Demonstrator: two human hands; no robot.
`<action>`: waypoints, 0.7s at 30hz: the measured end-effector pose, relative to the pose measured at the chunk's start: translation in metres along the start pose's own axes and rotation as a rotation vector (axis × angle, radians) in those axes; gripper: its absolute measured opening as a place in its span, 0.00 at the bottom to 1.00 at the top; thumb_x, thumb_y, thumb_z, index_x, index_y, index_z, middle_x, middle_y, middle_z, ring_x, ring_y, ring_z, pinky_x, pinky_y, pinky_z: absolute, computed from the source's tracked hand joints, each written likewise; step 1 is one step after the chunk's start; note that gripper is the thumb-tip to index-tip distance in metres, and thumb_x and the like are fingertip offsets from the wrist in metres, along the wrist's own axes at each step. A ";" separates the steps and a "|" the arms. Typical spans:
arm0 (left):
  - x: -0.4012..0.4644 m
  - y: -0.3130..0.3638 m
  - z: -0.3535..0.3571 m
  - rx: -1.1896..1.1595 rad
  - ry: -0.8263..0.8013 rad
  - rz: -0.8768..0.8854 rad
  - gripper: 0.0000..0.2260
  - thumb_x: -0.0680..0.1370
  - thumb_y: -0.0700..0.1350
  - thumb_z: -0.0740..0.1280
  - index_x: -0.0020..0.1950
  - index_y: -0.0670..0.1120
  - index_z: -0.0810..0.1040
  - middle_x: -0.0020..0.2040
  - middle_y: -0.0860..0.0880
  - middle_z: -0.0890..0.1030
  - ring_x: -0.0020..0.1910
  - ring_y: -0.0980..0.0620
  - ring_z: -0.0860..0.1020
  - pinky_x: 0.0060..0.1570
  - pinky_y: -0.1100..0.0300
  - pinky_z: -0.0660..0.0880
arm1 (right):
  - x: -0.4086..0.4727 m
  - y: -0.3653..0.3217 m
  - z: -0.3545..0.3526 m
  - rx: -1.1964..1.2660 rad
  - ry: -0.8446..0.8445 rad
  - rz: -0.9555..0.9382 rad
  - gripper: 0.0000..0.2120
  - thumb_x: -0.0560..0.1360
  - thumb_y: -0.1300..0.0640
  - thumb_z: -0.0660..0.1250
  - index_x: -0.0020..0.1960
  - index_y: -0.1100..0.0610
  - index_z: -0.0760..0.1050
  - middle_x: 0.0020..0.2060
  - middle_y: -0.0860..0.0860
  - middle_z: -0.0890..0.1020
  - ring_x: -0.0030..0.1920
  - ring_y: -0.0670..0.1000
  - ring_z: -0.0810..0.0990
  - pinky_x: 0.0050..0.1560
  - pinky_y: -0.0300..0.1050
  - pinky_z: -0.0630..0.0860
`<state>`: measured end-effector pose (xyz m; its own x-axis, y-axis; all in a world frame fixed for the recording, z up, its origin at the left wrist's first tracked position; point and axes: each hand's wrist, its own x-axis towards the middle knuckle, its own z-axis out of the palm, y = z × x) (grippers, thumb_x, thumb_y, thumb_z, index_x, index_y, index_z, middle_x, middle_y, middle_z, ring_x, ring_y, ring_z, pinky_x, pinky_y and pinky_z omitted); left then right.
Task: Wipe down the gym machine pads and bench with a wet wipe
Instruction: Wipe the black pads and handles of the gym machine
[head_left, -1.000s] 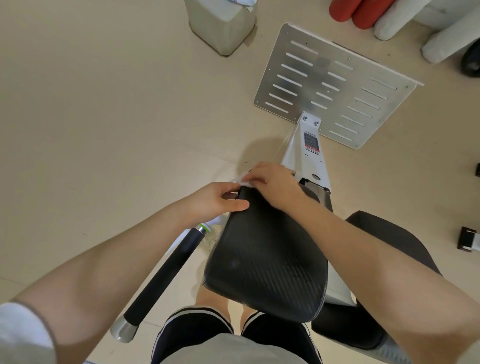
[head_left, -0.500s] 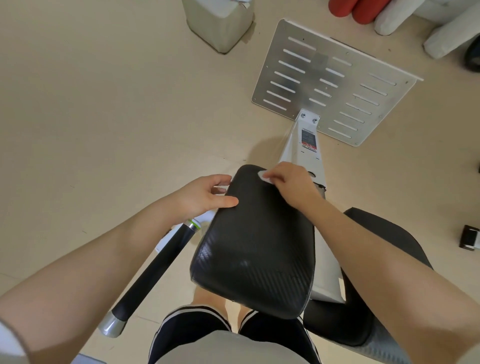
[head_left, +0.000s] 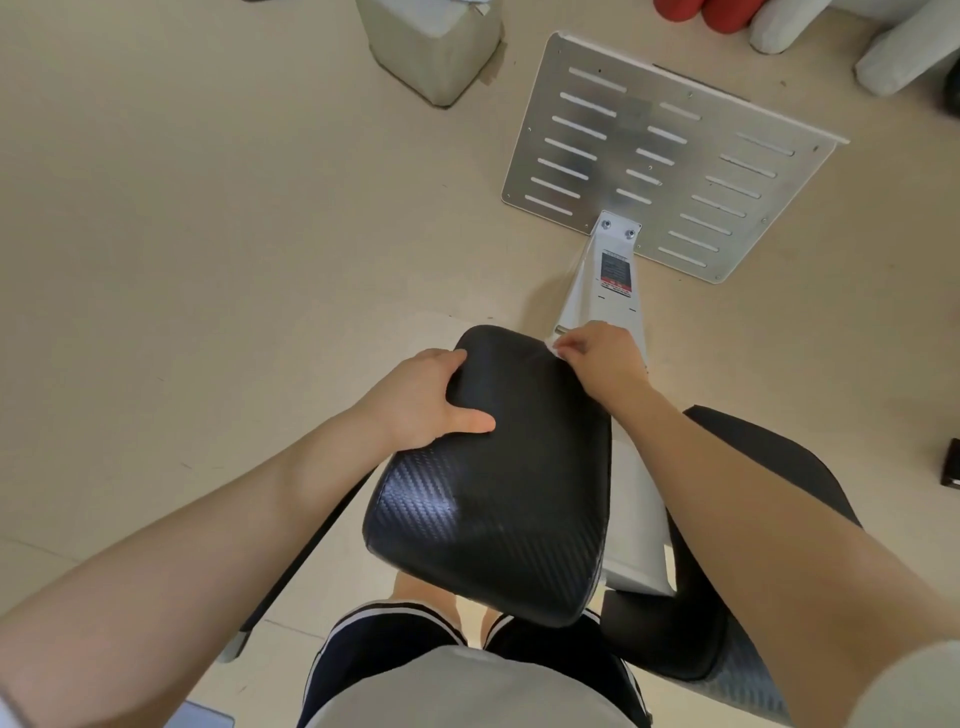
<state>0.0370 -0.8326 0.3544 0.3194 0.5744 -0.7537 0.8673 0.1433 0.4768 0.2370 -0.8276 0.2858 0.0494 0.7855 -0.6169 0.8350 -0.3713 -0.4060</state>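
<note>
Gripping the pad (head_left: 498, 467) at its far left edge, the left hand (head_left: 426, 400) has its thumb lying on the textured black top and its fingers curled over the rim. The right hand (head_left: 597, 364) sits at the pad's far right corner, fingers bunched and pinching a wipe (head_left: 551, 349) — only a small white scrap of it shows, touching the corner. The pad tilts, its near end over the person's shorts (head_left: 395, 654). A white post (head_left: 608, 296) runs from under the right hand to a slotted metal plate (head_left: 670, 156) lying on the floor (head_left: 182, 234) farther off. A second black pad (head_left: 779, 467) lies to the right, partly behind the right forearm. At the far edge stand a grey block (head_left: 436, 47), red rollers (head_left: 701, 13) and pale rollers (head_left: 841, 36). A dark bar (head_left: 306, 551) slants under the left forearm — most of it is hidden.
</note>
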 end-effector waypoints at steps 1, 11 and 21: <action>0.000 0.001 0.000 0.008 -0.006 -0.006 0.37 0.72 0.53 0.70 0.75 0.44 0.56 0.72 0.46 0.64 0.70 0.49 0.65 0.65 0.61 0.61 | -0.006 -0.006 -0.001 0.012 -0.012 -0.032 0.11 0.78 0.57 0.60 0.54 0.57 0.80 0.53 0.54 0.80 0.55 0.55 0.77 0.57 0.44 0.70; 0.001 0.005 -0.001 -0.018 -0.001 -0.056 0.36 0.71 0.52 0.71 0.74 0.45 0.59 0.71 0.46 0.67 0.68 0.48 0.68 0.64 0.58 0.64 | -0.038 -0.002 -0.006 -0.016 -0.101 -0.347 0.11 0.78 0.60 0.61 0.57 0.58 0.79 0.53 0.54 0.79 0.54 0.51 0.75 0.55 0.33 0.65; 0.001 -0.001 0.006 -0.186 0.050 -0.082 0.36 0.70 0.50 0.72 0.75 0.51 0.59 0.70 0.52 0.69 0.67 0.52 0.69 0.60 0.65 0.62 | -0.040 0.016 -0.003 0.031 -0.016 -0.238 0.10 0.78 0.57 0.61 0.54 0.56 0.80 0.51 0.53 0.78 0.51 0.50 0.75 0.56 0.39 0.67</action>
<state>0.0387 -0.8374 0.3507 0.2275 0.5931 -0.7723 0.8028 0.3347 0.4935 0.2500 -0.8630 0.3058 -0.1560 0.8451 -0.5114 0.8046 -0.1917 -0.5621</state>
